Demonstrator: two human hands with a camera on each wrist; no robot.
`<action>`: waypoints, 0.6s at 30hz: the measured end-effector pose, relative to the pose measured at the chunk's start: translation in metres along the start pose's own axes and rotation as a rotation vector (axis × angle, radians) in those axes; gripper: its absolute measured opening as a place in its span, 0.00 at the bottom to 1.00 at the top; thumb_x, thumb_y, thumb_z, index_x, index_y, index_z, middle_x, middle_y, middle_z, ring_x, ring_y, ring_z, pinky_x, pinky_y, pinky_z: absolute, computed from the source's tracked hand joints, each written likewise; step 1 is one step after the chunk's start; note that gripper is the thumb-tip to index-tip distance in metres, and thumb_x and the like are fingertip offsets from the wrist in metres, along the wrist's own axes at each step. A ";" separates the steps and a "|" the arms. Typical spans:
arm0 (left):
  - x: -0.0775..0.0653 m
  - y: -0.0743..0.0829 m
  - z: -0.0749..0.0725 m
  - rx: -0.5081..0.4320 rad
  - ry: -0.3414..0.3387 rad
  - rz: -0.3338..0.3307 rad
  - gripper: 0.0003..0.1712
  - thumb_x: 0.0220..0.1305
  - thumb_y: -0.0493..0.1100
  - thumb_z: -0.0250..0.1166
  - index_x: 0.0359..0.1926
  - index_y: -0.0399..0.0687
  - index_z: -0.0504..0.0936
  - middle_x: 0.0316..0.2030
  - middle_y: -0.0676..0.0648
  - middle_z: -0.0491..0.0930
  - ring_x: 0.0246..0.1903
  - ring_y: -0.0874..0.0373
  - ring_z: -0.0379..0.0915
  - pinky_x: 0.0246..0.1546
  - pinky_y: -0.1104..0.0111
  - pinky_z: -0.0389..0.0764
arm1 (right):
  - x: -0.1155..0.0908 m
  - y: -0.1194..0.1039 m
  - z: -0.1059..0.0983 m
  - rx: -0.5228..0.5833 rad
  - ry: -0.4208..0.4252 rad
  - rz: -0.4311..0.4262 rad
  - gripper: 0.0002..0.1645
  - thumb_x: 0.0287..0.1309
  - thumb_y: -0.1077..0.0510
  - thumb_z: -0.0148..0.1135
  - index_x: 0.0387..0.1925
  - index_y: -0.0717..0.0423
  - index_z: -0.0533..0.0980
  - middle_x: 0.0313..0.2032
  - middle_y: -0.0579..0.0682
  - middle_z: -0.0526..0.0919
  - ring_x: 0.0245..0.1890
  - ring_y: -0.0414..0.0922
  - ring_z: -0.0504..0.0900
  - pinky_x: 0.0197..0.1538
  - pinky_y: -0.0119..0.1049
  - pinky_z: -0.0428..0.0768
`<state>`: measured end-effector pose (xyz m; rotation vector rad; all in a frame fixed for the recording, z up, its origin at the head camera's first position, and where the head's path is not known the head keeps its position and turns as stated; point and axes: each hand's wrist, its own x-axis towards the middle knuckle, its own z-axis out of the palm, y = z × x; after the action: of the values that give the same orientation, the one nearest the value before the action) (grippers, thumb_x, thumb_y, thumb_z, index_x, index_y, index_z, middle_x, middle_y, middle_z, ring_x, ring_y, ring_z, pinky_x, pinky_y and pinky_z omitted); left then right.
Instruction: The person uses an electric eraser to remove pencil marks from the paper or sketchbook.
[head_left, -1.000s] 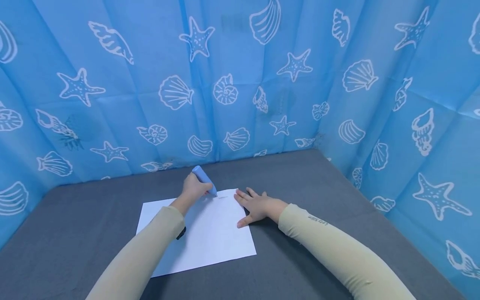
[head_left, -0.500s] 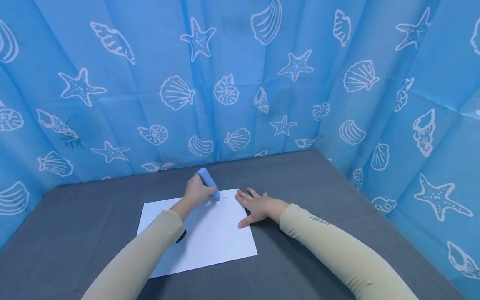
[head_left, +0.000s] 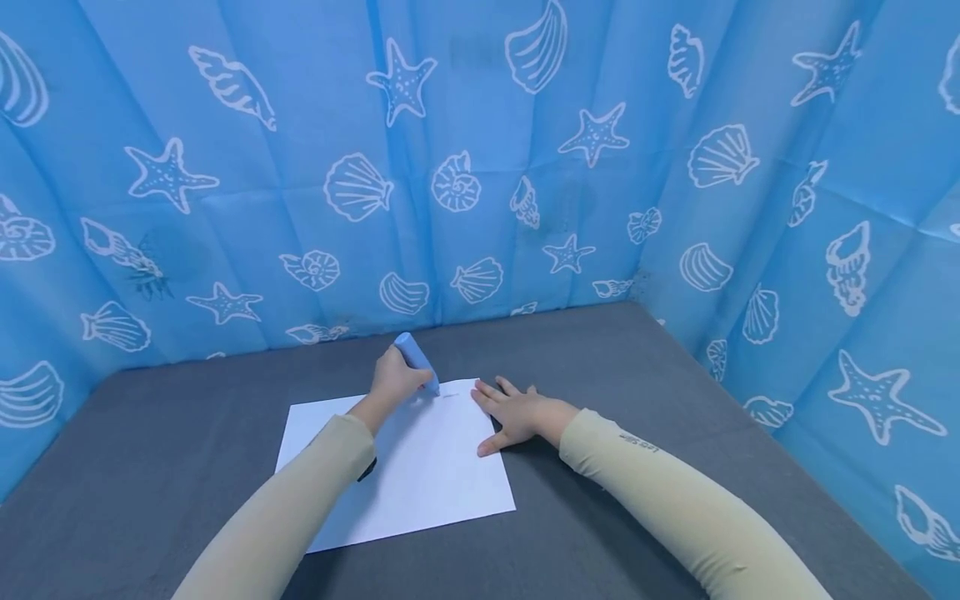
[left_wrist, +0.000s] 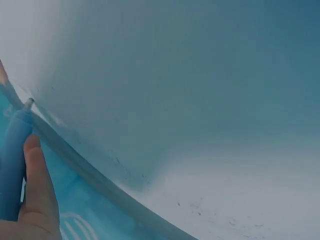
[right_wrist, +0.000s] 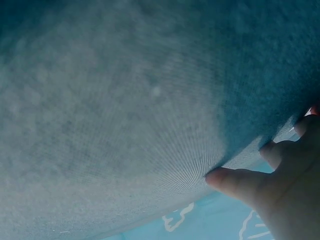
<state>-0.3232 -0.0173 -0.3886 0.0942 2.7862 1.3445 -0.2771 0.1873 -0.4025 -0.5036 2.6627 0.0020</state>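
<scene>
My left hand (head_left: 393, 379) pinches a thick blue pen-shaped tool (head_left: 417, 361), tilted with its lower end at the paper. In the left wrist view, the blue tool (left_wrist: 16, 155) has a narrow greyish tip, and a finger lies along its side. Whether the tip touches the sheet cannot be told. A white sheet of paper (head_left: 427, 467) lies flat under it, with a small grey mark (head_left: 451, 395) near the top edge. My right hand (head_left: 513, 417) rests on the sheet's right edge with fingers spread. The right wrist view shows several fingers (right_wrist: 240, 182) down on a surface.
Dark grey cloth (head_left: 600, 367) covers the table around the paper. A blue curtain (head_left: 480, 225) with white shell and starfish prints hangs behind and along the right side. Faint specks (left_wrist: 200, 212) dot the paper in the left wrist view.
The left hand shifted the blue tool slightly down the sheet, then slightly back up beside the grey mark. The right hand has stayed put on the paper's edge.
</scene>
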 end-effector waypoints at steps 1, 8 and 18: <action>-0.001 0.001 0.000 0.002 -0.007 -0.003 0.28 0.56 0.38 0.66 0.54 0.29 0.67 0.43 0.33 0.78 0.40 0.44 0.80 0.44 0.56 0.81 | 0.000 0.000 0.000 0.001 0.000 0.001 0.63 0.51 0.23 0.56 0.77 0.45 0.42 0.77 0.43 0.39 0.75 0.53 0.36 0.68 0.66 0.47; 0.005 -0.002 -0.002 -0.026 0.012 -0.023 0.27 0.57 0.37 0.65 0.54 0.30 0.67 0.43 0.33 0.78 0.39 0.45 0.80 0.43 0.57 0.81 | 0.000 0.000 -0.001 0.017 0.008 -0.013 0.62 0.52 0.24 0.56 0.77 0.46 0.42 0.77 0.44 0.39 0.75 0.53 0.36 0.68 0.67 0.47; 0.001 -0.005 -0.003 -0.019 -0.016 -0.023 0.29 0.56 0.39 0.67 0.55 0.29 0.66 0.43 0.34 0.77 0.40 0.46 0.78 0.42 0.59 0.81 | 0.001 -0.001 -0.001 0.007 0.007 -0.007 0.63 0.51 0.24 0.57 0.77 0.45 0.42 0.77 0.43 0.39 0.75 0.53 0.37 0.68 0.66 0.48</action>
<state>-0.3242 -0.0223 -0.3906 0.0716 2.7523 1.3581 -0.2783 0.1859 -0.4024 -0.5115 2.6670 -0.0107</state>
